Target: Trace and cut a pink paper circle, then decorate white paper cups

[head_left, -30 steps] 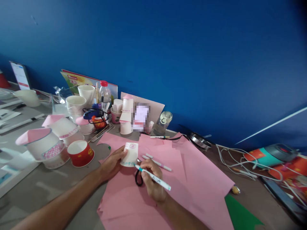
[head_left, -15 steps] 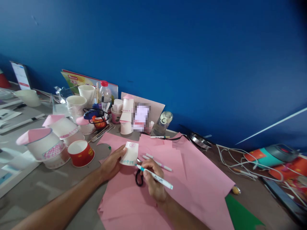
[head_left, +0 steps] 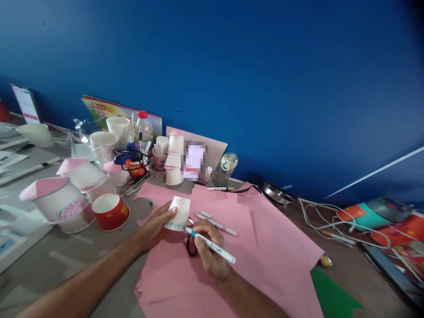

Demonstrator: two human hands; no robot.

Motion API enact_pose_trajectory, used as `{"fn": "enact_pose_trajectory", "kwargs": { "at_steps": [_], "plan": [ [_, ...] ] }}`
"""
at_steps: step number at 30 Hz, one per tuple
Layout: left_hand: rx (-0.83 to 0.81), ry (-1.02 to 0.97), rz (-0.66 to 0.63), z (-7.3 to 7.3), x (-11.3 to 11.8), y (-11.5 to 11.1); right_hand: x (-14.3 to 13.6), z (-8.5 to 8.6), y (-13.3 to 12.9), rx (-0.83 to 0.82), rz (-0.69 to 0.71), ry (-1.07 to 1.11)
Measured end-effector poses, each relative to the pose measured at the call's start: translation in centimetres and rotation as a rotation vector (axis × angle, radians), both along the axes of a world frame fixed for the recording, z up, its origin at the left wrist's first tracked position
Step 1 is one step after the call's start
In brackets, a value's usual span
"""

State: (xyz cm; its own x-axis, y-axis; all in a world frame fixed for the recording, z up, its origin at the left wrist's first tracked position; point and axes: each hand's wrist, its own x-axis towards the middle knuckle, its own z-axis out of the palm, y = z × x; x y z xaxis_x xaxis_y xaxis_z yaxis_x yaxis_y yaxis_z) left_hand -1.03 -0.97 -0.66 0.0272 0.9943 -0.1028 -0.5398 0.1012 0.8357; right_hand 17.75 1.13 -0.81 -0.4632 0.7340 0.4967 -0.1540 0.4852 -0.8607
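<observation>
A white paper cup point(head_left: 180, 213) is gripped from its left side by my left hand point(head_left: 159, 222), above the pink paper point(head_left: 228, 260). The cup carries a small pink window drawing near its narrow top and teal marks along its wide lower rim. My right hand point(head_left: 209, 251) is closed round a white acrylic marker point(head_left: 217, 248) with a teal collar; its tip is at the cup's lower right rim. Black-handled scissors point(head_left: 191, 245) lie under the cup, partly hidden. Just beyond, two white pens point(head_left: 218, 224) rest on the pink paper.
At left stand a red paper cup point(head_left: 111, 212) and several white cups with pink cone roofs point(head_left: 49, 192). Farther back are a phone point(head_left: 194, 160) with a blurred screen and a clear jar point(head_left: 225, 168). White cables point(head_left: 318, 216) and a teal-orange bottle point(head_left: 374, 214) lie at right.
The cup has turned slightly, so its pink window sits farther left and the teal marks have shifted. The marker has moved a little left and stays at the rim.
</observation>
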Motion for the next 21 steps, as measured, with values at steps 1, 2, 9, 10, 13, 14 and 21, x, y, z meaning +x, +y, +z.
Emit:
{"fn": "enact_pose_trajectory", "kwargs": {
  "at_steps": [1,2,9,10,13,14,21],
  "plan": [
    [0.000,0.002,0.000,-0.01,0.02,0.00,-0.04,0.24,-0.03,0.026,0.000,0.003],
    [0.001,0.003,0.002,0.00,0.05,0.00,-0.07,0.46,-0.06,0.048,0.004,0.007],
    [-0.004,-0.004,0.027,0.25,0.19,-0.05,-0.15,1.18,-0.18,0.066,-0.007,-0.013],
    [-0.009,-0.006,0.033,0.29,0.21,-0.05,-0.14,1.16,-0.17,0.062,-0.007,-0.018],
    [-0.013,-0.024,0.036,0.36,0.24,-0.07,-0.06,0.98,-0.13,0.050,0.022,-0.010],
    [-0.015,-0.030,0.034,0.37,0.24,-0.08,-0.04,0.93,-0.12,0.050,0.032,-0.004],
    [-0.021,-0.015,0.040,0.31,0.17,-0.14,-0.12,1.00,-0.14,0.040,0.012,0.000]
  ]
}}
